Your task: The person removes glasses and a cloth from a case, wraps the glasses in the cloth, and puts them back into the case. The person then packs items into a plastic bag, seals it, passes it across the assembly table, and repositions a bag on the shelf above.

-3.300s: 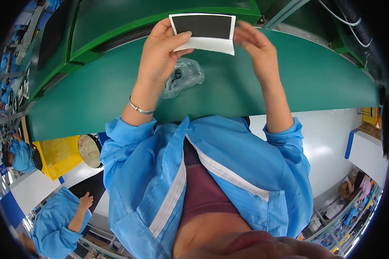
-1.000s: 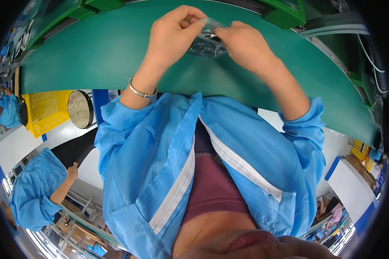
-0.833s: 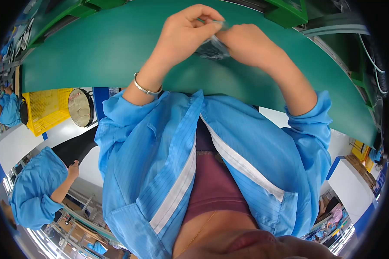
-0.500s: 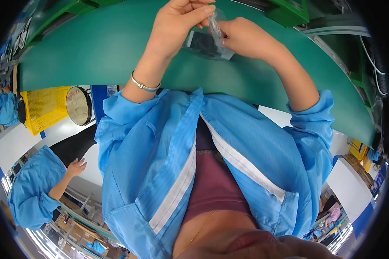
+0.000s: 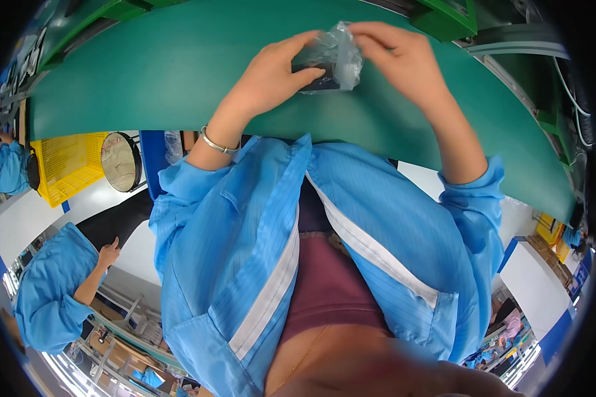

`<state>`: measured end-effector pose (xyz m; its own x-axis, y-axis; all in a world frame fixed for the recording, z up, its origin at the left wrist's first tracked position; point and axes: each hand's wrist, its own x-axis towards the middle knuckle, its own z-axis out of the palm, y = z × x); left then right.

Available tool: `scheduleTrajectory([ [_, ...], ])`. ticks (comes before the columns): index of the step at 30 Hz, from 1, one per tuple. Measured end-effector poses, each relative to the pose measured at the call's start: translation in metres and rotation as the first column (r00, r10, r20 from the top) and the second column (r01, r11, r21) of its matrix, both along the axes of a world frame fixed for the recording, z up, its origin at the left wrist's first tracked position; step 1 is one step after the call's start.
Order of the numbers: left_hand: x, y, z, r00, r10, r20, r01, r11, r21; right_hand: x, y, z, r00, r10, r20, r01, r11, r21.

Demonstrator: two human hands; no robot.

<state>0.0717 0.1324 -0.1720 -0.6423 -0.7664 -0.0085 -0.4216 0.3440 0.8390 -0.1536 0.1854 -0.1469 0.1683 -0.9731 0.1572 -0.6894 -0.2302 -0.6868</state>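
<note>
A clear plastic bag [image 5: 348, 63] with a flat black item [image 5: 326, 83] inside is held just above the green table. My left hand [image 5: 271, 74], a silver bracelet on its wrist, grips the bag from the left. Its thumb lies over the black item, while its other fingers reach along the bag's upper side. My right hand [image 5: 404, 63] is at the bag's upper right edge, fingers stretched out and a gap showing between index finger and thumb. The fingertips touch or nearly touch the crumpled plastic and are slightly blurred. What the black item is, I cannot make out.
The green table [image 5: 159, 73] curves around my front. Green metal brackets [image 5: 447, 16] stand along its far edge. On the left are a yellow basket [image 5: 69, 165] and a round container [image 5: 119, 162]. A co-worker in blue [image 5: 56, 291] is behind on the left.
My left hand has come down from the bag's top to the black item's side. My right hand has drawn right and spread its fingers. The bag's loose plastic has shifted to the right.
</note>
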Motion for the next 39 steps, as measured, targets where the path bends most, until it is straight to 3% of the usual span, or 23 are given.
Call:
scheduleTrajectory([
  [1, 0.000, 0.001, -0.001, 0.998, -0.003, 0.059, 0.002, 1.000, 0.022, -0.007, 0.002, 0.002, 0.997, -0.052, 0.057, 0.053, 0.999, -0.013],
  [4, 0.000, 0.000, -0.009, 0.998, 0.048, -0.049, -0.043, 0.994, 0.100, -0.001, 0.013, -0.008, 0.989, -0.106, 0.103, 0.098, 0.992, 0.082],
  [5, -0.002, 0.001, -0.011, 0.998, 0.028, -0.058, -0.023, 0.997, 0.074, 0.001, 0.019, -0.014, 0.989, -0.113, 0.099, 0.099, 0.986, 0.135],
  [6, -0.003, 0.001, -0.011, 0.998, 0.007, -0.066, -0.003, 0.999, 0.047, 0.000, 0.020, -0.015, 0.995, -0.077, 0.068, 0.052, 0.947, 0.315],
  [9, -0.002, -0.002, -0.021, 0.999, 0.019, -0.049, -0.021, 0.998, -0.051, 0.000, 0.016, 0.000, 0.938, -0.258, 0.234, 0.200, 0.949, 0.243],
  [10, -0.002, -0.002, -0.019, 0.999, 0.038, -0.038, -0.041, 0.996, -0.085, -0.004, 0.014, 0.004, 0.865, -0.270, 0.423, 0.217, 0.961, 0.172],
  [13, -0.004, 0.000, -0.005, 0.990, 0.089, -0.107, -0.077, 0.990, 0.115, -0.009, 0.011, 0.014, 0.767, -0.222, 0.602, 0.122, 0.972, 0.203],
  [16, -0.016, 0.001, -0.007, 0.960, -0.046, -0.277, 0.057, 0.998, 0.034, 0.004, 0.013, -0.002, 0.752, -0.212, 0.624, 0.046, 0.961, 0.271],
  [18, -0.017, 0.001, 0.000, 0.929, 0.021, -0.369, 0.067, 0.972, 0.226, 0.020, 0.013, -0.001, 0.820, -0.131, 0.557, -0.003, 0.973, 0.232],
  [19, -0.018, -0.004, 0.000, 0.904, 0.001, -0.427, 0.121, 0.959, 0.257, 0.031, 0.012, 0.014, 0.891, -0.032, 0.454, -0.025, 0.993, 0.119],
  [20, -0.015, -0.006, 0.002, 0.906, 0.111, -0.409, 0.065, 0.917, 0.393, 0.043, 0.014, 0.028, 0.976, 0.002, 0.216, -0.005, 1.000, 0.013],
  [23, -0.006, -0.016, 0.013, 0.883, 0.080, -0.463, 0.062, 0.957, 0.284, 0.055, 0.000, 0.023, 0.997, 0.023, -0.069, -0.030, 0.995, -0.100],
  [24, -0.004, -0.015, 0.018, 0.904, 0.062, -0.423, 0.052, 0.966, 0.253, 0.060, -0.006, 0.019, 0.997, -0.017, -0.069, 0.007, 0.989, -0.146],
  [26, -0.009, -0.017, 0.030, 0.932, 0.002, -0.361, 0.096, 0.963, 0.253, 0.046, -0.017, 0.019, 0.995, -0.007, 0.095, 0.024, 0.982, -0.185],
  [27, -0.003, -0.018, 0.033, 0.934, -0.037, -0.356, 0.098, 0.983, 0.154, 0.045, -0.020, 0.017, 0.984, 0.000, 0.178, 0.035, 0.980, -0.194],
  [28, 0.004, -0.018, 0.035, 0.936, -0.074, -0.344, 0.100, 0.993, 0.057, 0.048, -0.022, 0.015, 0.911, -0.091, 0.402, 0.116, 0.992, -0.039],
  [29, 0.008, -0.020, 0.036, 0.939, -0.109, -0.327, 0.103, 0.994, -0.037, 0.047, -0.026, 0.017, 0.862, -0.082, 0.500, 0.080, 0.996, 0.026],
  [30, 0.010, -0.026, 0.035, 0.931, -0.120, -0.344, 0.163, 0.982, 0.100, 0.045, -0.029, 0.020, 0.801, -0.086, 0.592, 0.038, 0.995, 0.093],
  [32, 0.005, -0.025, 0.042, 0.968, -0.148, -0.204, 0.153, 0.988, 0.009, 0.047, -0.031, 0.025, 0.665, -0.064, 0.744, -0.071, 0.986, 0.148],
  [33, 0.002, -0.025, 0.043, 0.979, -0.160, -0.130, 0.157, 0.987, -0.034, 0.053, -0.034, 0.026, 0.679, -0.047, 0.733, -0.092, 0.985, 0.149],
  [36, -0.019, -0.023, 0.028, 0.856, -0.033, -0.516, 0.183, 0.952, 0.244, 0.060, -0.037, 0.030, 0.690, -0.055, 0.722, -0.102, 0.980, 0.171],
  [39, -0.020, -0.027, 0.008, 0.895, 0.064, -0.441, 0.037, 0.976, 0.215, 0.046, -0.046, 0.034, 0.772, -0.074, 0.632, -0.020, 0.990, 0.139],
])
